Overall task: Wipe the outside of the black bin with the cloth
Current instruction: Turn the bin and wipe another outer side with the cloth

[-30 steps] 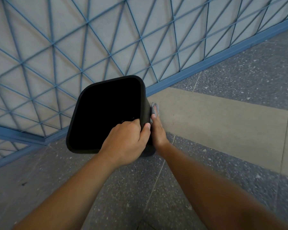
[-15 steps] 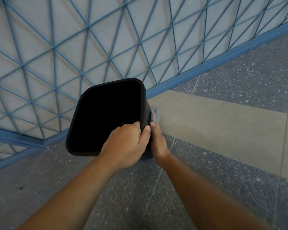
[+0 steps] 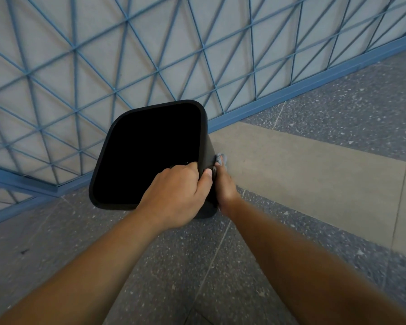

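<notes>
Where floor (image 3: pixel 291 165) meets blue lattice railing (image 3: pixel 150 55), black bin (image 3: pixel 206 146).

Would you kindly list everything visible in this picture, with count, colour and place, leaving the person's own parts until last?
black bin: one, black, centre of the view, standing on the floor in front of the lattice panel, its open mouth facing the camera.
cloth: one, grey-blue, against the bin's outer right side, mostly hidden by the hand.
lattice panel: one, blue bars over a pale grey backing, across the top and left.
floor: dark grey speckled tiles, with one tan band running right of the bin.
left hand: one, its grip on the bin's near rim.
right hand: one, pressing the cloth to the bin's right wall.
</notes>
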`<control>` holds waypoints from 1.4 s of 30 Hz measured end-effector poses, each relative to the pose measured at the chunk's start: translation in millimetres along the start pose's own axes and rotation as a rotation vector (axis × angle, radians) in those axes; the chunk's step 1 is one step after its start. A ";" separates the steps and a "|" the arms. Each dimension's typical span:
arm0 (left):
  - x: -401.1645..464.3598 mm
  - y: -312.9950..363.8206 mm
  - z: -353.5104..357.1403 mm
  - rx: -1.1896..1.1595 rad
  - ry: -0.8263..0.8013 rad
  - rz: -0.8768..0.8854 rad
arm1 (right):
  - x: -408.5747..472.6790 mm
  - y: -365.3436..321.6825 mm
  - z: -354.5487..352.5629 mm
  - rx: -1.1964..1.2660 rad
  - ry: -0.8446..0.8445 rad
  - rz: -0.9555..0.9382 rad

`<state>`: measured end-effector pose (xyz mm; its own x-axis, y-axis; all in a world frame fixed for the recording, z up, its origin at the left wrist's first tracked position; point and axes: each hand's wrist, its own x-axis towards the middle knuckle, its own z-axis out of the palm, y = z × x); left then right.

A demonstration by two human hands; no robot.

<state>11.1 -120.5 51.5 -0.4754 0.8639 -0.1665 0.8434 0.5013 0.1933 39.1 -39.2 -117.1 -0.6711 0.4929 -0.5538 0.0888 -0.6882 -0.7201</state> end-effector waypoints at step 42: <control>-1.9 2.4 0.2 -0.004 0.021 -0.022 | -3.2 28.8 -2.6 -0.117 0.053 -0.124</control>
<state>14.0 -121.0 52.0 -0.4987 0.8535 -0.1507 0.8317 0.5202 0.1940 45.7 -59.2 -137.1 -0.6430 0.5995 -0.4767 0.0948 -0.5553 -0.8262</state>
